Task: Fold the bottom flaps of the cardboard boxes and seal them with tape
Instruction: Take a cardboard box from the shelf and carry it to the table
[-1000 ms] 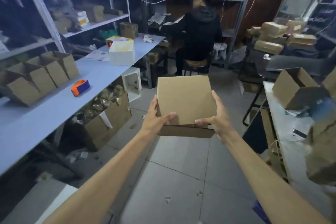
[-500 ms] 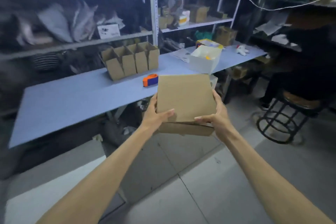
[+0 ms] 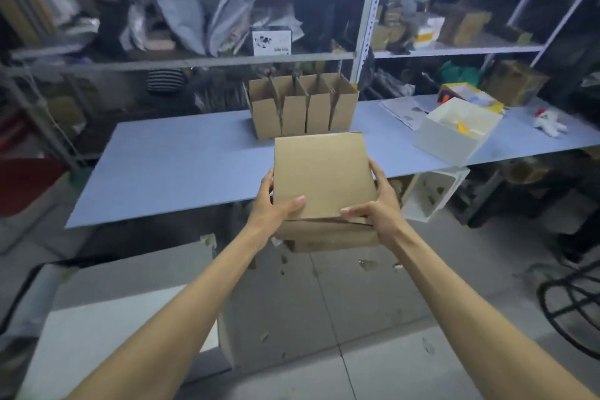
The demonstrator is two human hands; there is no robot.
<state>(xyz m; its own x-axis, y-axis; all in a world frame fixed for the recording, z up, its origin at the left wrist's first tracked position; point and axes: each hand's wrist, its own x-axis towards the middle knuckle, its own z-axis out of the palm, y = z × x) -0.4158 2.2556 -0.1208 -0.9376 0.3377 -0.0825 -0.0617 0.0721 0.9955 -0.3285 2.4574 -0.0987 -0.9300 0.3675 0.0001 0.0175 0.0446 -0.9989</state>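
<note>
the view has swung round to face the table squarely. the box, gripped as before, now hangs over the table's near edge, in front of a row of open boxes. left hand and right hand clamp its near corners, thumbs on top. the tape dispenser seen a moment ago is out of sight, probably behind the box. likely step: setting down for taping. print on a white shelf carton is too blurred to read.

Held box: matt brown cardboard, smooth faces. Table top: matt pale blue sheet. Shelving upright: painted perforated metal
</note>
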